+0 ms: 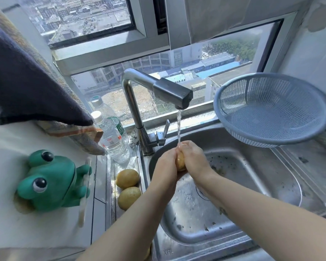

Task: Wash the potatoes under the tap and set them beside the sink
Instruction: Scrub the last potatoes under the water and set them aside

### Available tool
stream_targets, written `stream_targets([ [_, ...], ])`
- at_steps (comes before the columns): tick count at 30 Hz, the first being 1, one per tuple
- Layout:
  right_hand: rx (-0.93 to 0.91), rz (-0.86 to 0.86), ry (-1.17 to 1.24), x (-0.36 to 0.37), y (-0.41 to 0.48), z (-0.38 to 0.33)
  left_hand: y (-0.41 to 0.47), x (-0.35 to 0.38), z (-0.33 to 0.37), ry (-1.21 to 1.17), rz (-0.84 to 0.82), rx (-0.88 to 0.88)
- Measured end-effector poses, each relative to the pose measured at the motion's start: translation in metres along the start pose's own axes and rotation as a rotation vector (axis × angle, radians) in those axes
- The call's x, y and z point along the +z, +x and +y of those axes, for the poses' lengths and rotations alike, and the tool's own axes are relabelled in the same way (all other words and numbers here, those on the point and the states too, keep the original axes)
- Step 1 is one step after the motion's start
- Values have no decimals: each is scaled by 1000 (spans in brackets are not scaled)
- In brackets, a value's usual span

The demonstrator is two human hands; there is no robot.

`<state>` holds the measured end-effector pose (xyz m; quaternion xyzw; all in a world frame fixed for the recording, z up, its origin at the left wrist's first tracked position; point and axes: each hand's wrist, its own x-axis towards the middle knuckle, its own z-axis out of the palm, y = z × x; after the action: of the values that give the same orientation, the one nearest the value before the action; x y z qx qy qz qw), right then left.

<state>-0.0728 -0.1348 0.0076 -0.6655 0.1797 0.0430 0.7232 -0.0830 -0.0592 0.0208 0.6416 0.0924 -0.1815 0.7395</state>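
Over the steel sink (252,185), my left hand (167,164) and my right hand (193,157) both grip one yellow potato (180,160), which shows only as a strip between them. Water runs from the tap (179,97) onto my right hand's knuckles. Two more potatoes lie on the sink's left ledge: one further back (127,178), one nearer (129,197). Part of another yellow potato (148,253) peeks out under my left forearm at the bottom edge.
A blue plastic colander (271,110) leans at the sink's back right. Two clear water bottles (113,136) stand left of the tap. A green frog toy (51,181) sits on the white counter at left. A dark towel (26,87) hangs above it.
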Motion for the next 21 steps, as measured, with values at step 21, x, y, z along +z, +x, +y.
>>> stream_targets([
  [21,-73,-146,147,-8,-5,22,14,-18,-7,194,160,141],
])
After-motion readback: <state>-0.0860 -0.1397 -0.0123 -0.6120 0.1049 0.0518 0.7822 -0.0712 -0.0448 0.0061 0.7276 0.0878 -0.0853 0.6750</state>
